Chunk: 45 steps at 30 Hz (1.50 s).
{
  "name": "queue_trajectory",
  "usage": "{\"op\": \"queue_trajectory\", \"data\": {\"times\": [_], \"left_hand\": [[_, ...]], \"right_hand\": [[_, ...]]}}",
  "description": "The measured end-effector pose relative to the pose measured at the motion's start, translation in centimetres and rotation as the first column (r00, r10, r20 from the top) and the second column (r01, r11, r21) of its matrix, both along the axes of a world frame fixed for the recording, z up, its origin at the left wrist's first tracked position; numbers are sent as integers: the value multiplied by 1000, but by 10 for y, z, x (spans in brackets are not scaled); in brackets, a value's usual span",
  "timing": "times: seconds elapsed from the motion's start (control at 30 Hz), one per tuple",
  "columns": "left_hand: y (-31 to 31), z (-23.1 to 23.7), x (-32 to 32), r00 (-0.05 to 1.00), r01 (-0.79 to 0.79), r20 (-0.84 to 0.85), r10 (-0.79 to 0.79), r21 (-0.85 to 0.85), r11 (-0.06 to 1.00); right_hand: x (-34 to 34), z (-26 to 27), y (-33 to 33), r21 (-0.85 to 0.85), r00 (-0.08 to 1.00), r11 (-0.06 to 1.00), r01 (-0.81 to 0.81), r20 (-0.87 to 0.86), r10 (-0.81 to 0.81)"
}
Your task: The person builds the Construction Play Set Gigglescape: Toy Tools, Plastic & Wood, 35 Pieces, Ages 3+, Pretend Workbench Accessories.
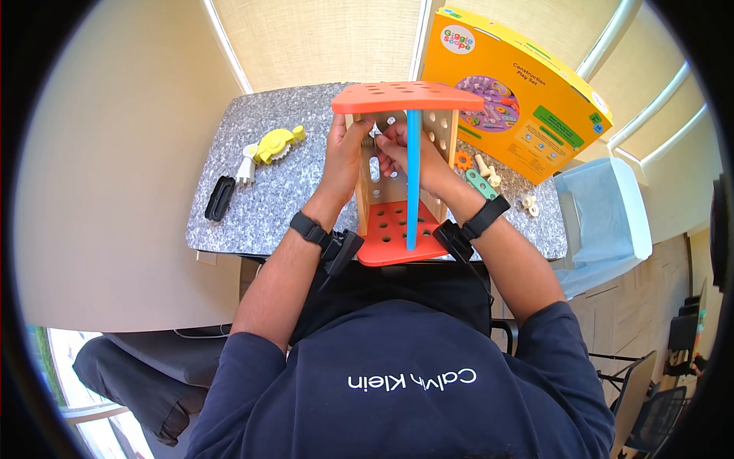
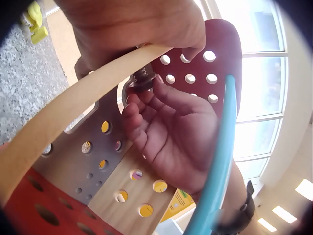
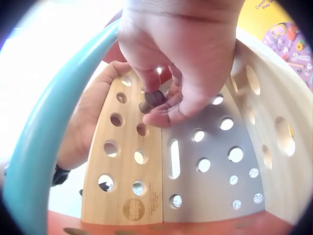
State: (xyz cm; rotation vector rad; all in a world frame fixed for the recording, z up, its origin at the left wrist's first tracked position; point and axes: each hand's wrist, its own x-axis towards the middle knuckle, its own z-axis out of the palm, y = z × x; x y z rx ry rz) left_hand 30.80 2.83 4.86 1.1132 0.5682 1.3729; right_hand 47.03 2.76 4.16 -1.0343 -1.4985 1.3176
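Observation:
A toy toolbox with a blue rod handle (image 1: pixel 413 180), orange perforated end panels (image 1: pixel 405 97) and wooden side boards (image 3: pixel 124 161) stands tipped on one end. My left hand (image 1: pixel 345 153) grips the edge of the left side board, the thumb lapping over the edge and the fingers around the outside. Inside the box, my right hand (image 3: pixel 181 63) pinches a small ribbed, threaded toy bolt (image 3: pixel 152 100) between thumb and fingers. The bolt lies against that left board, close to its holes. In the left wrist view, the right fingertips (image 2: pixel 133 115) partly hide it.
A yellow play set box (image 1: pixel 520 96) stands behind right. Before it lie an orange gear (image 1: pixel 462 160), a green perforated strip (image 1: pixel 480 183) and cream bolts (image 1: pixel 489 172). A yellow-and-white toy tool (image 1: pixel 267 149) and black tray (image 1: pixel 220 198) lie left. A blue-lined bin (image 1: pixel 604 222) stands right.

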Motion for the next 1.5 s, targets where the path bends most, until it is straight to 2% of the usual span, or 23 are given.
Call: {"op": "queue_trajectory", "data": {"times": [0.03, 0.1, 0.2, 0.23, 0.27, 0.3, 0.33, 0.4, 0.53, 0.6, 0.7, 0.73, 0.8, 0.9, 1.0, 1.07, 1.1, 1.17, 1.23, 1.27, 1.33, 1.4, 1.5], "left_hand": [[0, 1, 0, 1000, 10, -6, -10, 8, 1000], [2, -1, -1, 1000, 21, -13, -21, 18, 1000], [8, -8, 1, 999, 31, -9, -30, 33, 999], [8, -8, 3, 999, -27, -18, 28, 61, 998], [8, -8, 4, 996, -85, -26, 87, 89, 992], [8, -8, 3, 996, -86, -26, 88, 89, 992], [8, -8, 2, 998, -52, -23, 54, 79, 996], [7, -8, 1, 1000, -17, -20, 18, 69, 997], [9, -13, -2, 997, 56, 60, -57, 20, 998], [13, -21, -4, 993, 95, 66, -97, 29, 995], [11, -23, -4, 994, 105, 30, -104, -12, 994], [10, -21, -3, 996, 75, 36, -75, 7, 997], [8, -18, -1, 998, 46, 45, -47, 26, 999], [3, -13, -1, 999, 24, 39, -24, 4, 1000], [4, -13, -2, 997, 50, 52, -50, -1, 999], [9, -19, -6, 981, 193, 45, -191, -28, 981], [11, -22, -7, 981, 191, 44, -190, -28, 981], [11, -21, -4, 993, 114, -2, -114, 1, 993], [9, -18, 0, 997, 68, 30, -68, 3, 998], [8, -17, 1, 998, 21, 63, -21, 5, 1000], [10, -20, -3, 996, 59, 65, -57, -26, 998], [11, -23, -4, 993, 97, 68, -93, -57, 994], [10, -22, -4, 995, 82, 59, -79, -54, 995]], "right_hand": [[0, 5, -1, 0, 1000, 1000, -1, 0, 1], [2, 17, -2, -173, 989, 985, -14, 144, 39], [2, 29, -9, -253, 987, 966, 46, 162, -5], [0, 30, -12, -254, 987, 966, 46, 162, -5], [-4, 31, -16, -171, 989, 982, 85, 135, -62], [-6, 31, -18, -89, 988, 988, 126, 104, -116], [-6, 29, -18, -89, 988, 988, 125, 104, -116], [-6, 19, -16, 36, 995, 997, 67, 69, -69], [0, 10, -6, 34, 992, 999, 41, 118, -45], [3, 11, -2, -116, 992, 993, -9, 120, 23], [0, 26, -13, -185, 979, 982, 43, 206, -4], [-1, 23, -14, -186, 979, 982, 43, 206, -4], [-5, 13, -13, -95, 997, 993, 71, 27, -69], [-5, 8, -11, 10, 998, 998, 55, 39, -55], [-1, 7, -3, -3, 990, 1000, -2, 140, 2], [-4, 18, -7, -67, 990, 998, 19, 141, -10], [-5, 23, -9, -131, 990, 991, 41, 142, -22], [-5, 31, -15, -126, 985, 990, 56, 168, -34], [-5, 30, -15, -121, 980, 990, 72, 193, -47], [-5, 26, -14, -126, 989, 988, 84, 130, -67], [-6, 16, -11, -132, 994, 987, 96, 66, -88], [-5, 4, -6, -1, 1000, 1000, 2, 2, -2], [-1, 5, 2, -108, 996, 994, -27, 78, 36]]}}
